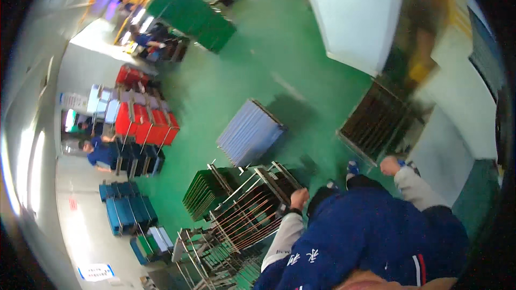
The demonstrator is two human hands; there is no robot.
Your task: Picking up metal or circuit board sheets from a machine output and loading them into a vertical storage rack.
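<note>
My left hand (299, 198) is loosely closed, with nothing visible in it, beside the end of a dark slotted rack (279, 178) on the left; I cannot tell whether they touch. My right hand (391, 165) is curled into a fist, holding nothing that shows. It is near the lower corner of a brown slotted rack (373, 121) and a pale grey panel (443, 153). Both arms hang apart at my sides, in light sleeves with a dark band at each wrist. My shoes (352, 167) stand on the green floor.
Ahead stands a rack of pale blue panels (251, 131), with green panels (207, 193) to its left. Farther left are red bins (145, 123), teal bins (129, 212) and a person in blue (102, 152). A large white cabinet (357, 16) and a green block (191, 13) stand farther off.
</note>
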